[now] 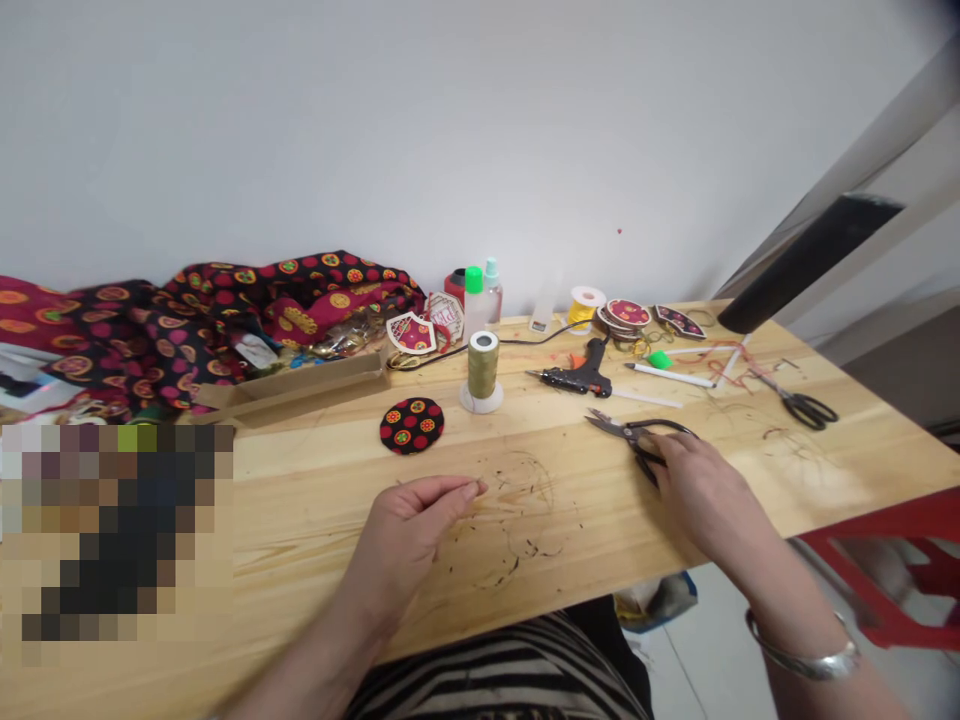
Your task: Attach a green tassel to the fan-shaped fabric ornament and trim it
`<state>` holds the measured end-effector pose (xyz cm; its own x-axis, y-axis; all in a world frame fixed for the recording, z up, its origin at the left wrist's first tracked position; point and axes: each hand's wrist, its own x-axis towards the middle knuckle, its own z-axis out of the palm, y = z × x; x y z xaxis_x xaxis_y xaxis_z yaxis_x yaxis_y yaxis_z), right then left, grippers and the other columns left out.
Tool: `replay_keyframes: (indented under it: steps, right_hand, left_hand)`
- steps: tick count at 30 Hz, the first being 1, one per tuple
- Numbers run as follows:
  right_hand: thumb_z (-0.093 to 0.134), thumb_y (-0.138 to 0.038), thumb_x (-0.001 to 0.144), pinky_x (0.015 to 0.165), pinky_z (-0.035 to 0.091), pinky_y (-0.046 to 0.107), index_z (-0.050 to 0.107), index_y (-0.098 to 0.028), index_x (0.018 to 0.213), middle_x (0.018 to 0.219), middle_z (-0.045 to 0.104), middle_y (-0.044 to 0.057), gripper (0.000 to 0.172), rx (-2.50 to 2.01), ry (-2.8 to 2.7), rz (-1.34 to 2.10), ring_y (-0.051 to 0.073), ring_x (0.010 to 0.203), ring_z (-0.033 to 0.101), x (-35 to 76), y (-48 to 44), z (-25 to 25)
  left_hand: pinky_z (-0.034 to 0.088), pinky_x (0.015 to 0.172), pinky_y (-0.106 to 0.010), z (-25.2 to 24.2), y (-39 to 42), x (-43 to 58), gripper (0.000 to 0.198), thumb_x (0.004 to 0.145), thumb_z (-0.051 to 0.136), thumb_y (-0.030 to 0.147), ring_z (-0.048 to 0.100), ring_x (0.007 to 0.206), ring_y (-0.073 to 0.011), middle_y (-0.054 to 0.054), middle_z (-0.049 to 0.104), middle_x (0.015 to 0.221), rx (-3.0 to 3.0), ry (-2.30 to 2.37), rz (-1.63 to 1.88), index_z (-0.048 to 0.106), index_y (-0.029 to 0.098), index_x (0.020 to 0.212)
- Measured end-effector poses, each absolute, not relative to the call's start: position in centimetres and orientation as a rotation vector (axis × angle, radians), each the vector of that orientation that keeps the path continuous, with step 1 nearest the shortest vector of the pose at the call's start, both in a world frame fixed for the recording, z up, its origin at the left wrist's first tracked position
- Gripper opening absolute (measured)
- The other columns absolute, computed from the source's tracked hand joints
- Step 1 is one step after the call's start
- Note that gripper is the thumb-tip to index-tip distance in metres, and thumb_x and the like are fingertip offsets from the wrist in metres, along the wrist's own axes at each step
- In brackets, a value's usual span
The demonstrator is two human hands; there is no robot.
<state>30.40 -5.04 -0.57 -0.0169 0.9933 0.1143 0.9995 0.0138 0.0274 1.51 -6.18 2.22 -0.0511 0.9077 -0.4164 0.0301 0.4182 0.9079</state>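
Observation:
My left hand (420, 515) is above the wooden table, thumb and index finger pinched together; whatever is between the fingertips is too small to name. My right hand (701, 485) has its fingers on the black handles of the shears (636, 432), whose blades point left and lie slightly apart. Dark thread scraps (529, 545) are scattered on the table between the two hands. Beyond my left hand lies a round patterned fabric disc (412, 426). An olive thread spool (483, 368) stands upright to the right of the disc.
A black glue gun (581, 372), a white pen (671, 375) and scissors (806, 408) lie toward the right. Along the wall are patterned fabric (180, 320), a cardboard tray (300, 390), bottles (474, 305) and a yellow spool (581, 312). A black cylinder (810, 262) rises at back right.

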Motion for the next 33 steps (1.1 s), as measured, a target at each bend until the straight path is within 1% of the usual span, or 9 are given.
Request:
replay_keyframes:
  steps: [3,9,13,17,22,25,29,31,33]
  right_hand:
    - [0.049,-0.012,0.082,0.080,0.048,0.036,0.062,-0.009,0.103,0.097,0.064,0.015,0.024,-2.204,-2.167,-0.156,0.027,0.092,0.059,30.4,-5.1,-0.7]
    - [0.051,-0.012,0.078,0.086,0.045,0.041,0.053,-0.002,0.116,0.109,0.059,0.021,0.039,-2.091,-2.204,-0.298,0.031,0.099,0.054,30.8,-4.6,-0.5]
    - [0.046,-0.009,0.079,0.085,0.046,0.039,0.058,-0.005,0.107,0.101,0.063,0.019,0.031,-2.050,-2.331,-0.200,0.028,0.093,0.057,30.9,-4.1,-0.1]
    - [0.048,-0.009,0.075,0.079,0.047,0.037,0.060,-0.007,0.099,0.091,0.064,0.016,0.027,-2.180,-2.285,-0.061,0.027,0.085,0.059,30.7,-4.3,0.6]
    - [0.054,-0.017,0.073,0.078,0.048,0.037,0.054,-0.011,0.107,0.101,0.061,0.015,0.035,-2.055,-2.101,0.084,0.027,0.089,0.059,30.0,-5.3,1.5]
    - [0.059,-0.025,0.072,0.071,0.049,0.032,0.053,-0.017,0.102,0.094,0.062,0.009,0.032,-1.835,-1.919,0.268,0.022,0.079,0.060,28.5,-6.2,2.3]
    - [0.068,-0.032,0.067,0.060,0.047,0.027,0.055,-0.020,0.092,0.081,0.061,0.003,0.031,-1.667,-1.799,0.662,0.017,0.067,0.057,25.4,-7.6,3.7]
    - [0.071,-0.032,0.064,0.051,0.042,0.024,0.056,-0.019,0.080,0.068,0.056,-0.001,0.026,-1.653,-1.872,0.875,0.014,0.059,0.050,24.1,-8.2,4.4]
    - [0.071,-0.031,0.063,0.047,0.037,0.022,0.055,-0.019,0.074,0.065,0.053,-0.003,0.023,-1.601,-1.968,1.104,0.013,0.057,0.046,23.0,-8.7,4.9]
  left_hand:
    - [0.024,0.041,-0.021,2.2,-6.1,1.6,0.018,0.064,0.072,0.032,0.027,0.039,-0.0062,0.008,0.040,0.035,0.883,1.442,0.915,0.076,0.018,0.074]
    - [0.018,0.040,-0.021,2.1,-6.4,1.4,0.027,0.062,0.073,0.038,0.026,0.039,-0.0061,0.008,0.039,0.036,0.848,1.438,0.915,0.076,0.016,0.077]
    - [0.017,0.040,-0.020,2.0,-6.5,1.4,0.030,0.061,0.074,0.040,0.025,0.039,-0.0058,0.008,0.038,0.036,0.832,1.436,0.924,0.076,0.015,0.078]
    - [0.017,0.040,-0.020,1.8,-6.6,1.1,0.031,0.061,0.074,0.040,0.025,0.040,-0.0053,0.007,0.041,0.037,0.818,1.419,0.938,0.075,0.014,0.079]
    - [0.019,0.040,-0.020,1.4,-6.5,0.7,0.031,0.063,0.074,0.039,0.025,0.041,-0.0058,0.008,0.042,0.038,0.808,1.394,0.966,0.075,0.015,0.081]
    - [0.021,0.040,-0.020,1.3,-6.4,0.7,0.029,0.063,0.073,0.039,0.027,0.041,-0.0066,0.007,0.044,0.039,0.811,1.403,0.986,0.075,0.016,0.081]
    - [0.020,0.040,-0.020,1.1,-6.4,0.8,0.029,0.063,0.073,0.038,0.027,0.042,-0.0060,0.003,0.056,0.048,0.794,1.403,1.009,0.075,0.016,0.081]
    - [0.018,0.040,-0.020,1.0,-6.4,0.7,0.030,0.063,0.074,0.038,0.027,0.042,-0.0057,0.004,0.053,0.046,0.775,1.397,1.019,0.075,0.015,0.082]
    - [0.016,0.041,-0.020,0.9,-6.5,0.6,0.032,0.063,0.074,0.039,0.026,0.041,-0.0058,0.006,0.045,0.041,0.770,1.399,1.026,0.075,0.014,0.083]
